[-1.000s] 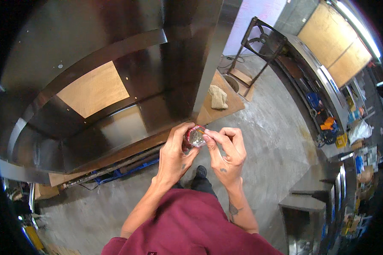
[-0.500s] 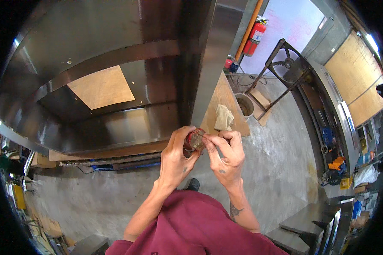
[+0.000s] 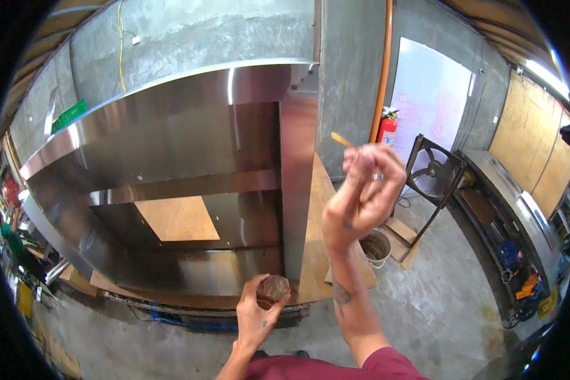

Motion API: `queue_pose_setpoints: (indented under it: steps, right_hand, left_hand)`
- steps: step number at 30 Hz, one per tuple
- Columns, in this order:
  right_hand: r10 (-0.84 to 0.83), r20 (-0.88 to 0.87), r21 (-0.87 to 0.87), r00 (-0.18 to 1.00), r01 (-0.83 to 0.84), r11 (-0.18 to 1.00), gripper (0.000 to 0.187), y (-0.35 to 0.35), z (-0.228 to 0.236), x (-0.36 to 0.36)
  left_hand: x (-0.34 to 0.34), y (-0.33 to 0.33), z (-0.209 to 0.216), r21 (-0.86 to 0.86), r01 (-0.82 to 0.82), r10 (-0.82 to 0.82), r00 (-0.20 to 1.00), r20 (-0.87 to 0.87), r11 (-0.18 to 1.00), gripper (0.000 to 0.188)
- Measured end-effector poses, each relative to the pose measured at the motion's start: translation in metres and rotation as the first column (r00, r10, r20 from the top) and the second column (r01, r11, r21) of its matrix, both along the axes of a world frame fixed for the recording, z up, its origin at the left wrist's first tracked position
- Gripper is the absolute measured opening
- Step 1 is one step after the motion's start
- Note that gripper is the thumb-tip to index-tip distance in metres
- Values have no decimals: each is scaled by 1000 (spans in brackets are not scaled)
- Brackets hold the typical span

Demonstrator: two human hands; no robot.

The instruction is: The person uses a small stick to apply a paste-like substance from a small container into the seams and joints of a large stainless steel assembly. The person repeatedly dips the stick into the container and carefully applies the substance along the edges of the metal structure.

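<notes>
My left hand [image 3: 253, 320] is low in the middle, its fingers wrapped round a small round jar [image 3: 275, 289]. The jar's top faces up and looks brownish; whether it has a lid, I cannot tell. High on the right, my right hand [image 3: 366, 190] is raised in front of the wall, slightly blurred. A short, thin yellow-tan stick [image 3: 341, 139] pokes out from its pinched fingertips. In front of me stands a large stainless steel cabinet frame [image 3: 297, 133] with an open front, and the jar is just below its lower right corner.
The cabinet rests on a wooden-topped bench [image 3: 320, 183]. To the right are a bucket [image 3: 375, 261], a black fan on a stand [image 3: 432, 170] and a red fire extinguisher [image 3: 387, 131]. A long steel unit [image 3: 513, 196] lines the right side. Someone in green appears at far left.
My right hand has left the jar and risen up and to the right, with the stick showing in its fingers. My left hand keeps the jar. The view has tilted up.
</notes>
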State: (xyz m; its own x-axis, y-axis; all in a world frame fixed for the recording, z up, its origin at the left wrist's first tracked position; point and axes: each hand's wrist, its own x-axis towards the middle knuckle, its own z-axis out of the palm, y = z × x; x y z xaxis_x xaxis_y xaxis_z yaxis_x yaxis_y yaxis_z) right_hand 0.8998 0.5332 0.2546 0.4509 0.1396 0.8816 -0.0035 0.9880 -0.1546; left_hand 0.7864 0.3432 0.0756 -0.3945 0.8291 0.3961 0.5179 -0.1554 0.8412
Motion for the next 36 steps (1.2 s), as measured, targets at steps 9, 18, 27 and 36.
queue_pose_setpoints:
  steps: [9,18,27,36]
  right_hand:
    - [-69,-181,150,981,96,984,14,51,89,-32]
    - [-86,-199,112,976,110,988,14,69,89,-46]
    - [-76,-177,110,981,97,989,13,70,88,-48]
    - [-117,-167,99,979,135,986,14,71,88,-47]
  left_hand:
    - [-21,-8,-5,-29,6,-4,997,82,1000,62]
    - [-32,-2,-9,-9,31,-31,995,91,999,63]
    - [-32,0,-12,-33,48,-44,992,117,998,64]
    - [-35,2,-20,-21,30,-29,998,58,999,65]
